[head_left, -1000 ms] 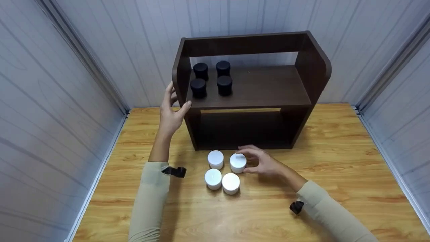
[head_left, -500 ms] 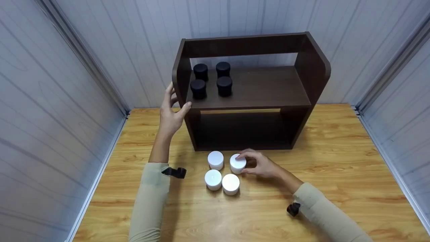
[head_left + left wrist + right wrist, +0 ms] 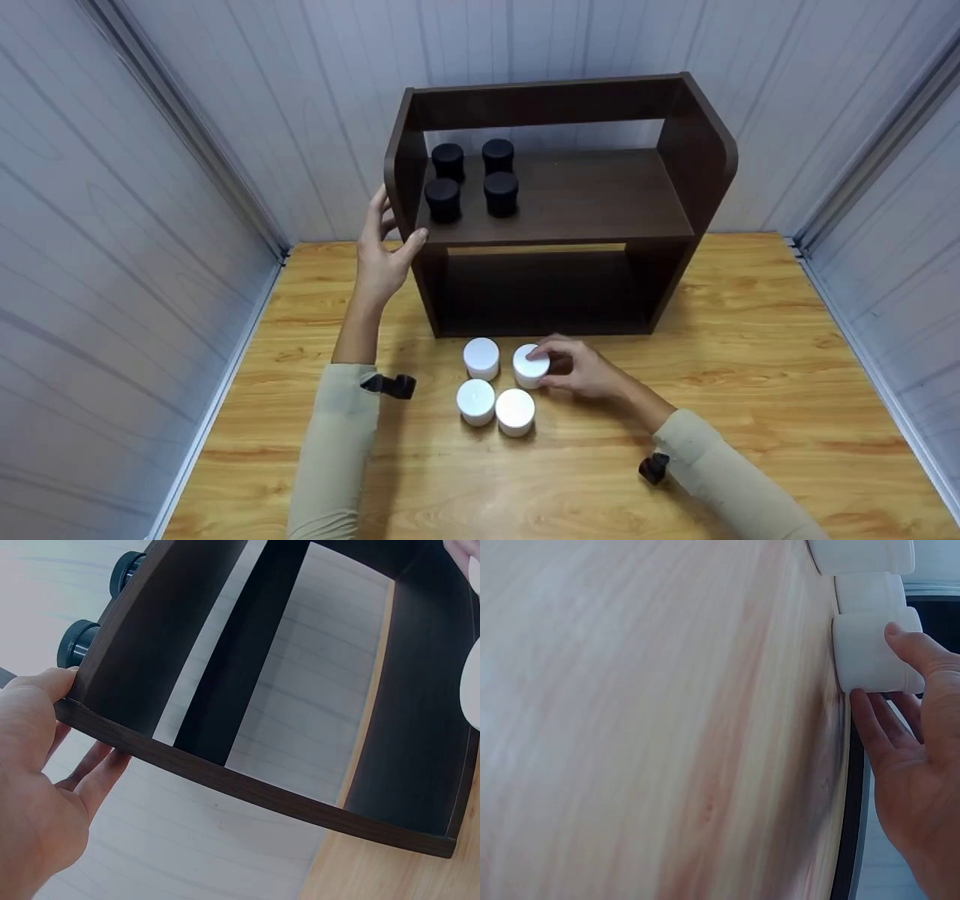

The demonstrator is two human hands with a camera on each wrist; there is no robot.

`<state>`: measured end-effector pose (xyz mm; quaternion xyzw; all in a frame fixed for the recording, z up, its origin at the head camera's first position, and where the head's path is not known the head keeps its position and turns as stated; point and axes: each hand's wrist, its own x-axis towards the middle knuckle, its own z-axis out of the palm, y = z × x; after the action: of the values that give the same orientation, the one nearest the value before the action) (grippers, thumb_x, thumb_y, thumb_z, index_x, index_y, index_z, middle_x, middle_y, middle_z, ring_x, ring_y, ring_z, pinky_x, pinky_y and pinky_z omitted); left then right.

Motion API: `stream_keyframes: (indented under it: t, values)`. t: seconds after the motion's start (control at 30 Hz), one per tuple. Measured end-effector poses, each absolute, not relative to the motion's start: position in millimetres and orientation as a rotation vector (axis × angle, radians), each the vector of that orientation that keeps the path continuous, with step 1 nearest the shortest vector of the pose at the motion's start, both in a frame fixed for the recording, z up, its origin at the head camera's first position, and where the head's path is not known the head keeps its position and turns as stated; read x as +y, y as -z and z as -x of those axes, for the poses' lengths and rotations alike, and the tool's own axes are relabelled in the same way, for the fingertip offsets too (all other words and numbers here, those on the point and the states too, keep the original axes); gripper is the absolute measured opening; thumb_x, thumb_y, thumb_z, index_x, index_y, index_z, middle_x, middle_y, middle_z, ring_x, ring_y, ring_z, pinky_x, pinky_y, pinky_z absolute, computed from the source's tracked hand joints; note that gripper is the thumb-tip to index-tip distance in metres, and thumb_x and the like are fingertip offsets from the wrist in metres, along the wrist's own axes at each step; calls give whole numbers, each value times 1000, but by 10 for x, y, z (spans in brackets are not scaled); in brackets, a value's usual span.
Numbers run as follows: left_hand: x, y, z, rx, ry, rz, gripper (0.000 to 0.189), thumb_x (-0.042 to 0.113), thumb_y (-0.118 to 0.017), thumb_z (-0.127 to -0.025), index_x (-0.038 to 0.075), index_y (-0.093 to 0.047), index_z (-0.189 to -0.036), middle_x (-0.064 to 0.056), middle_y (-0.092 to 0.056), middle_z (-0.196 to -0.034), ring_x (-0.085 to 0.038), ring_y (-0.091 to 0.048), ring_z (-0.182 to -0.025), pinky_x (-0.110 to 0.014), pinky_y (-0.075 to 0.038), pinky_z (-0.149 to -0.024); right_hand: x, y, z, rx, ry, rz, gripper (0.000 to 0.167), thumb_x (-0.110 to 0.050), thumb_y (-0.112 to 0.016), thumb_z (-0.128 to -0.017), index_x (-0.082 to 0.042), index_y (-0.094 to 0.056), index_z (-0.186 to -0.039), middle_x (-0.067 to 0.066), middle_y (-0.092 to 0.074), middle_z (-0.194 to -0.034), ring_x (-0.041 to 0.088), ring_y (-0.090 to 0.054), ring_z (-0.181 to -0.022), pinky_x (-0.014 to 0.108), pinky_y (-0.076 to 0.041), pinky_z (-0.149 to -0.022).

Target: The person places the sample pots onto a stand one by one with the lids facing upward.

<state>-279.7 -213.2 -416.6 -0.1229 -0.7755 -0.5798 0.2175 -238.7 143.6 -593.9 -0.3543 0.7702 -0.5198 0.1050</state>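
My left hand (image 3: 381, 262) grips the left side panel of a dark brown two-tier shelf (image 3: 600, 195), thumb on its front edge and fingers behind. In the left wrist view the thumb lies just below a black jar (image 3: 77, 643). My right hand (image 3: 589, 369) holds a white lidded jar (image 3: 529, 369) at its right side, a finger reaching over the lid. The right wrist view has this jar (image 3: 870, 652) between thumb and fingers, standing on the wooden tabletop. Close by stand three more white jars, one at back left (image 3: 481, 357), two in front (image 3: 476, 401).
Several black jars (image 3: 502, 193) stand in two rows at the left of the upper tier. The lower tier (image 3: 540, 292) opens right behind the white jars. Pale panel walls (image 3: 127, 270) rise on the left, right and back of the wooden tabletop (image 3: 480, 487).
My right hand has come in slightly to the left and its fingers have closed onto the back-right white jar. The left hand keeps its hold on the shelf.
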Motion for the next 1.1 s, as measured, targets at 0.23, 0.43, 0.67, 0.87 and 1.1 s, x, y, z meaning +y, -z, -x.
stream_keyframes:
  t: [0.23,0.43,0.67,0.87,1.1]
  values:
    - [-2139,4178,2792,-2150,1596,332,82,5,-77,-104,7,-37,-175,-22,-49,-170,-43,-65,-139,-48,-58,-107,1436,5951,2370,2260,1551,1033,38,-5,-89,-95,1,-78,-130,27,-71,-139,5,-65,-127,22,-61,-104]
    - [-2140,4175,2782,-2153,1604,321,82,5,-77,-104,8,-36,-175,-22,-48,-170,-43,-65,-139,-51,-59,-106,1470,5921,2372,2260,1587,1050,36,-3,-89,-96,3,-78,-129,30,-71,-137,7,-67,-127,22,-60,-105]
    - [-2145,4169,2785,-2150,1589,334,81,6,-77,-104,7,-37,-175,-23,-49,-170,-44,-65,-141,-54,-57,-111,1530,5770,2372,2267,1650,1070,36,1,-88,-94,6,-78,-128,34,-70,-139,1,-64,-131,23,-59,-110]
    - [-2148,4173,2779,-2155,1602,326,83,6,-77,-104,8,-35,-175,-23,-47,-170,-45,-65,-139,-56,-54,-115,1609,5624,2339,2250,1686,1052,37,4,-88,-93,10,-75,-128,37,-66,-141,-4,-67,-126,31,-65,-105]
    - [-2145,4178,2785,-2148,1599,333,83,5,-77,-103,7,-35,-175,-23,-47,-170,-46,-65,-138,-57,-53,-117,1696,5463,2311,2273,1690,1074,38,5,-88,-93,9,-76,-128,37,-65,-142,-1,-69,-127,24,-64,-104]
